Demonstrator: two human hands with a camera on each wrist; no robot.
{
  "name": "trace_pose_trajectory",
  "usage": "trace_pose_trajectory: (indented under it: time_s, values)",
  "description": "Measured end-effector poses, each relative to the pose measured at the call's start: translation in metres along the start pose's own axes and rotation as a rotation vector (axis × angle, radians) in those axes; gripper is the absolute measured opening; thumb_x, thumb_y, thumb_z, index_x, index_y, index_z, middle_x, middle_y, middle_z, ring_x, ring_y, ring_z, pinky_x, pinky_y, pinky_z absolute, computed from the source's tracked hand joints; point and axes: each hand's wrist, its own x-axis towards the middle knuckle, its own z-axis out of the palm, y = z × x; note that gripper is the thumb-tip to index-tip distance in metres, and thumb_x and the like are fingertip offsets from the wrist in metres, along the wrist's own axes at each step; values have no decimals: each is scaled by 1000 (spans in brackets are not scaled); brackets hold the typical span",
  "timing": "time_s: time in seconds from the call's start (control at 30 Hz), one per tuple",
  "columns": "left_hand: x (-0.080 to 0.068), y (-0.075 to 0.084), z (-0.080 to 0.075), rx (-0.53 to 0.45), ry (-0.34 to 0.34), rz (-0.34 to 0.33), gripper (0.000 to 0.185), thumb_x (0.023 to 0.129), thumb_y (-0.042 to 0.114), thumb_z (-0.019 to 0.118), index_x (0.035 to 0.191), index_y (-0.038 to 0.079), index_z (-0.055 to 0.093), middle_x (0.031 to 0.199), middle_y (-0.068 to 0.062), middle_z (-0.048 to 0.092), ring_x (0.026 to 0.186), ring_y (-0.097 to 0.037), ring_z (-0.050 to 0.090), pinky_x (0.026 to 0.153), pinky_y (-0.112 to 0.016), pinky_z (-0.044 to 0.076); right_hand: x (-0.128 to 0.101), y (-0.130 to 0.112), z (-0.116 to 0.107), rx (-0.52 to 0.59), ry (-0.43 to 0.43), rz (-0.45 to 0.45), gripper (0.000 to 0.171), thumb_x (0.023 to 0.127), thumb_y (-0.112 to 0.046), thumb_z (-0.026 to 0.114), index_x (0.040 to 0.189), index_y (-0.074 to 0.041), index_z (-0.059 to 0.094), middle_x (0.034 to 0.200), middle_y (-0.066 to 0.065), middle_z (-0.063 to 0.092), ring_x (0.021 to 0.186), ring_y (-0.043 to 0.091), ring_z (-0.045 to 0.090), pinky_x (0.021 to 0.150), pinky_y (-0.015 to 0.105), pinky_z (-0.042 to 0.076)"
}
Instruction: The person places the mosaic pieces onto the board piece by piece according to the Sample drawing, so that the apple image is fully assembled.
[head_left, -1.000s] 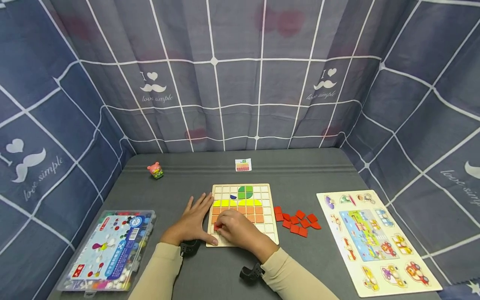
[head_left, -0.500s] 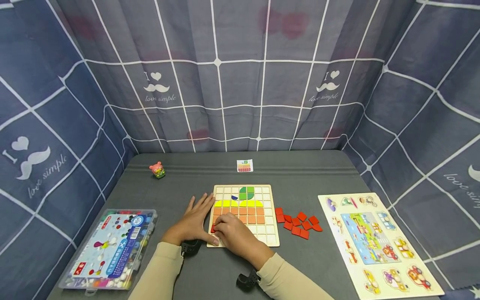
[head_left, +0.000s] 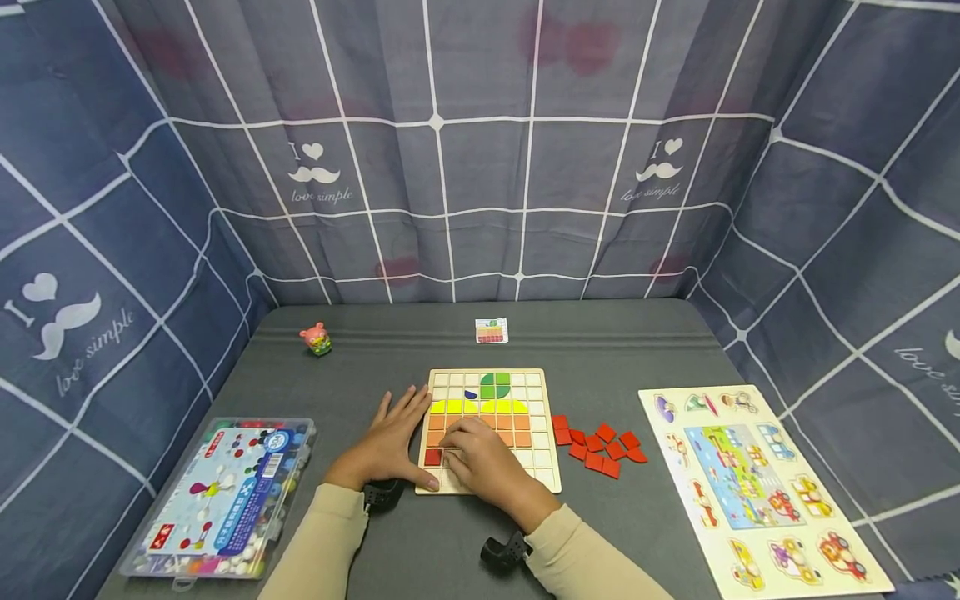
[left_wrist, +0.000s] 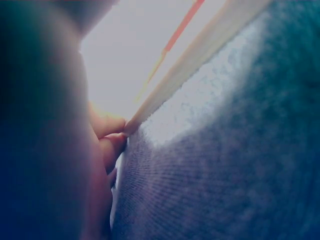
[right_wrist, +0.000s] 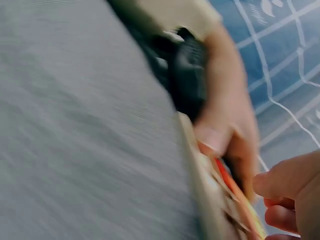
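Note:
A square wooden grid board (head_left: 551, 467) lies on the table, with green, blue, yellow and orange pieces in its cells. One red tile (head_left: 432, 457) sits in a cell at its lower left. My left hand (head_left: 386, 442) is spread along the board's left edge, fingers long, thumb at the near left corner. Just right of the red tile, my right hand (head_left: 480, 458) is over the board with fingers loosely bent. In the right wrist view its fingertips (right_wrist: 267, 185) show no piece between them. Several loose red pieces (head_left: 592, 447) lie right of the board.
Behind the board lies a small pattern card (head_left: 491, 331). A pink pig figurine (head_left: 316, 339) stands at the back left. A clear plastic box (head_left: 217, 500) of coloured parts is at the left, and a picture puzzle board (head_left: 757, 483) at the right.
My right hand has drawn back a little to the right, off the red tile, which now shows whole in its cell. My left hand stays at the board's edge.

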Motion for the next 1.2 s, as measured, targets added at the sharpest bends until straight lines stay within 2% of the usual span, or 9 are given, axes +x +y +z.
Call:
trace_pose_trajectory:
  time_s: [0.2,0.27,0.37,0.5,0.6,0.7,0.87,1.03,1.2]
  values:
    - [3,1,0,6,-8,-21,154,54,83,87,167,1,24,173,-16,16,158,-37,10,122,-65,-5,-4,24,-30,21,94,76,13,85,2,84,95,-4,80,102,2,72,95,22,66,82,37,57]
    - [3,1,0,4,-14,-29,155,53,84,87,167,2,23,173,-15,15,159,-37,9,122,-64,-6,-7,33,-44,30,123,123,14,85,3,84,96,-3,79,103,4,73,98,24,68,85,40,58]
    - [3,2,0,-1,-16,-34,155,53,84,87,167,2,23,174,-15,15,159,-37,9,122,-64,-6,-15,46,-70,60,143,238,16,86,5,82,101,-2,79,106,5,74,91,25,69,78,40,59]
    - [2,1,0,-2,-12,-41,155,52,85,87,168,3,23,174,-15,15,159,-37,9,122,-64,-6,-30,64,-104,72,97,441,19,91,5,79,108,-4,80,114,5,72,85,23,68,72,40,59]
    - [2,1,0,6,-11,-47,156,52,86,86,168,4,22,174,-15,15,159,-36,8,122,-64,-7,-43,79,-121,33,19,537,21,93,4,76,111,-5,79,117,7,71,97,28,69,83,46,59]
    - [1,0,0,7,-10,-48,156,52,86,86,168,4,23,174,-14,15,159,-35,8,122,-63,-7,-53,90,-133,8,-40,586,23,91,6,75,111,-6,79,115,7,71,107,32,68,92,51,57]
    - [0,-1,2,3,-5,-44,156,52,87,85,168,4,23,174,-14,15,159,-35,9,122,-63,-7,-63,95,-142,13,-93,600,24,84,3,83,105,-9,81,105,2,71,99,28,66,89,50,55]
    - [0,-2,3,-5,-3,-36,156,52,86,86,168,4,22,174,-14,15,159,-36,9,122,-63,-7,-63,97,-134,6,-147,589,23,85,-3,86,104,-16,81,108,-3,70,99,23,63,89,45,53]
    - [1,-2,2,-6,-1,-31,155,52,86,86,168,3,23,173,-15,16,159,-36,9,122,-64,-7,-64,102,-124,8,-81,613,22,86,-3,88,103,-14,82,107,-2,71,97,21,63,88,44,54]
